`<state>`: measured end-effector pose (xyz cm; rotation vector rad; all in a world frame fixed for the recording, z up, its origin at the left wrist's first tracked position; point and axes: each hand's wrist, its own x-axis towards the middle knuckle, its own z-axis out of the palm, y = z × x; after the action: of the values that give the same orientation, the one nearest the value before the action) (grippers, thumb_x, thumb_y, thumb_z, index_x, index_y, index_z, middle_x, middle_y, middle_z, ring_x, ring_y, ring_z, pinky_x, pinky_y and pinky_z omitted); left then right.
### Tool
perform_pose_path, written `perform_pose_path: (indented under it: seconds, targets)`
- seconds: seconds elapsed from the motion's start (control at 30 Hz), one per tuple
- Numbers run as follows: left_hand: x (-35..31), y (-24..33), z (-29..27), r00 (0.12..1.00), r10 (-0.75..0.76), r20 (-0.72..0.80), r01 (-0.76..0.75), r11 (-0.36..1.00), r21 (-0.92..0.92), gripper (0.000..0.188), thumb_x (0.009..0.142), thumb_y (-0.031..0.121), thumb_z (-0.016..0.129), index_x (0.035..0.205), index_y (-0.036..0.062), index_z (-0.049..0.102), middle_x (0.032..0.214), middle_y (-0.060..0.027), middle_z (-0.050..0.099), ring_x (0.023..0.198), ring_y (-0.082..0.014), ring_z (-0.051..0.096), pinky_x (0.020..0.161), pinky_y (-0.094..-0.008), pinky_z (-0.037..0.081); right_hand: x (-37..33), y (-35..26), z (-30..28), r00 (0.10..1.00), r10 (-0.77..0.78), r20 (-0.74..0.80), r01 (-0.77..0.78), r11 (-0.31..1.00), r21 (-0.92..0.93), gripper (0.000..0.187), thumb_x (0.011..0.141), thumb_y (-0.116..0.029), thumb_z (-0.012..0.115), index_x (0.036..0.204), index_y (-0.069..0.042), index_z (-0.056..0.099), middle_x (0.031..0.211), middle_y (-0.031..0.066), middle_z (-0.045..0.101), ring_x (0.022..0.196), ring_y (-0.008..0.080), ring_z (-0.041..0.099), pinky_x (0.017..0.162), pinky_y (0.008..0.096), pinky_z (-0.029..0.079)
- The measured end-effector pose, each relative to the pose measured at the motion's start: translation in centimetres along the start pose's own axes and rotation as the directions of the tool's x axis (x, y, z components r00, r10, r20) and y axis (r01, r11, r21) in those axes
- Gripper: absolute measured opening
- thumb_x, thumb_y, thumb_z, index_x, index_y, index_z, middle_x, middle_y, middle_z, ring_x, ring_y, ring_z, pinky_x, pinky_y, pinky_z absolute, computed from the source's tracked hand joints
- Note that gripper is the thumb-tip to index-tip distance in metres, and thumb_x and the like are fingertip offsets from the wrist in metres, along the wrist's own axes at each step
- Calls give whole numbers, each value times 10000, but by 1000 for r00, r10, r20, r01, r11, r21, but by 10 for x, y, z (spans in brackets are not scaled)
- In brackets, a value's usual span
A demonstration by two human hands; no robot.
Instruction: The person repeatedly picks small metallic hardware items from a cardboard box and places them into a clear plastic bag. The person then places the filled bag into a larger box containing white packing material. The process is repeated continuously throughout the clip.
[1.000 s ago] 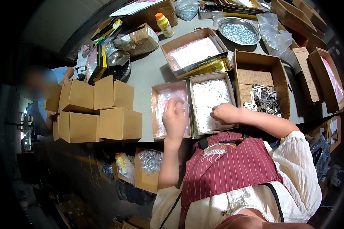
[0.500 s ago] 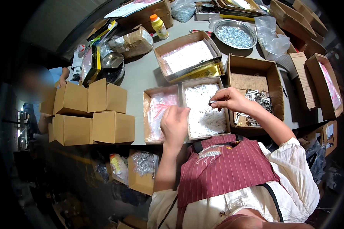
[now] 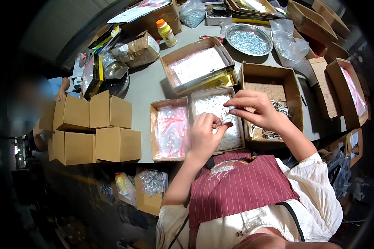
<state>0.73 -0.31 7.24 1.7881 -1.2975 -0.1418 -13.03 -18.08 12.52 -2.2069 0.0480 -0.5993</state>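
Over the box of small white parts [image 3: 214,101], my two hands are close together. My left hand [image 3: 205,135] pinches what looks like a small clear plastic bag [image 3: 225,121] with a red strip; most of it is hidden by the fingers. Just above it, my right hand [image 3: 255,108] holds a small white part [image 3: 232,108] between thumb and fingertips. On the left is a cardboard box of clear bags with red strips [image 3: 170,124]. To the right, a deeper cardboard box [image 3: 293,83] contains metal pieces [image 3: 280,108].
Several folded-open cartons [image 3: 77,147] stand at the left, near another person's arm [image 3: 63,88]. Beyond my hands are a box of white papers [image 3: 197,66], a metal bowl of small shiny parts [image 3: 249,41] and a yellow bottle [image 3: 167,33]. More boxes [image 3: 349,93] line the right.
My left hand has moved right from the bag box to over the white parts and now pinches a bag. My right hand stays above the white parts, the two hands now closer.
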Motion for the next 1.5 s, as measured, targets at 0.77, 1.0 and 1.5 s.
perform_pose_path:
  seconds: [0.77,1.0,1.5]
  targets:
    - [2,-14,28,988,40,150,-58,991,119,367,775,45,787,1101,16,622,1084,-152,676,1095,-366,621,990,-472,448,-19,2,-2,898,-33,438,98,987,-128,530,719,-88,658,1239,-161,735,1420,112,579,1425,343,436,1220,672,168]
    - [-12,-23,46,975,-177,135,196,970,-143,257,849,103,794,1031,65,615,948,-108,696,951,-327,639,890,-437,454,-70,89,-5,679,671,298,-459,705,-541,290,848,-224,773,986,-2,648,953,215,713,935,416,694,813,506,548]
    - [-23,-25,46,951,-254,178,269,961,-70,212,864,115,782,1008,23,658,939,-129,717,920,-277,707,827,-383,532,-103,122,13,694,676,248,-426,663,-615,248,835,-241,730,884,0,765,795,226,716,786,426,703,748,499,571]
